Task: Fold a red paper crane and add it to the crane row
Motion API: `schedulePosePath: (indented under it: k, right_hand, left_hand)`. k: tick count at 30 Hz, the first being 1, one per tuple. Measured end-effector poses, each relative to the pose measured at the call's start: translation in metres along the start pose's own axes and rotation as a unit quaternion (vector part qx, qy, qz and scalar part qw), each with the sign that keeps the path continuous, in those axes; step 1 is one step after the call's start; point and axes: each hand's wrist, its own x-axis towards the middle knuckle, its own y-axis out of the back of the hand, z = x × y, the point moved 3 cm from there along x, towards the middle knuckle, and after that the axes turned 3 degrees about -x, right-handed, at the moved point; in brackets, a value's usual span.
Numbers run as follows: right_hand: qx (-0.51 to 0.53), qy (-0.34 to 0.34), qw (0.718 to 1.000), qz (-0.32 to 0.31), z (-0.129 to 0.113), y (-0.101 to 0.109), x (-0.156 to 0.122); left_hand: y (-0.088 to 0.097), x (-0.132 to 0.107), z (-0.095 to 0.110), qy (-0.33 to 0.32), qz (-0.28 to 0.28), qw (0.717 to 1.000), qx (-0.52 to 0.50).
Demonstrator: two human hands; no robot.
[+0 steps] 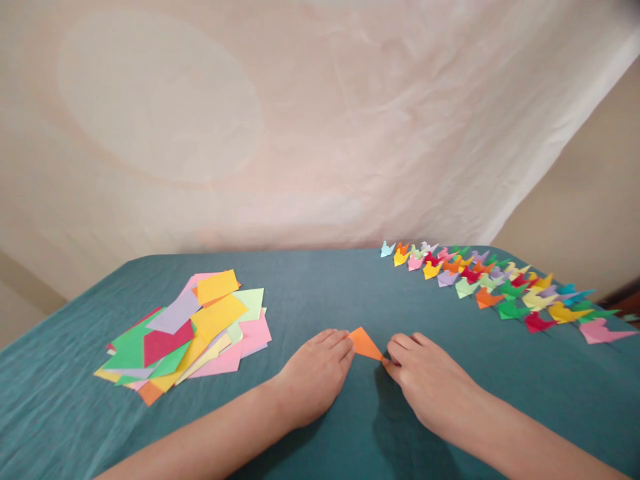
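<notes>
A small folded orange paper lies on the teal tablecloth between my two hands. My left hand rests palm down, its fingertips pressed on the paper's left corner. My right hand lies palm down too, fingers together and pressing the paper's right tip. Most of the paper under my fingers is hidden.
A loose pile of coloured paper squares lies on the left of the table. Rows of several small folded paper birds stand at the right rear, reaching the table's right edge. A pale cloth hangs behind the table.
</notes>
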Motion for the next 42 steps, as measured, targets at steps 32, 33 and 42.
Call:
schedulePosePath:
  k: [32,33,42]
  right_hand:
    - [0.322,-0.097,0.930,0.147,0.027,-0.031,0.018]
    - [0.331,-0.097,0.926,0.156,0.026,-0.033,0.019]
    - [0.340,-0.100,0.916,0.188,0.021,-0.039,0.019]
  left_hand:
    - [0.006,0.002,-0.004,0.022,0.034,0.996,-0.082]
    - [0.006,0.002,-0.005,0.020,0.035,0.996,-0.086]
    - [0.004,0.001,-0.006,0.018,0.038,0.993,-0.106]
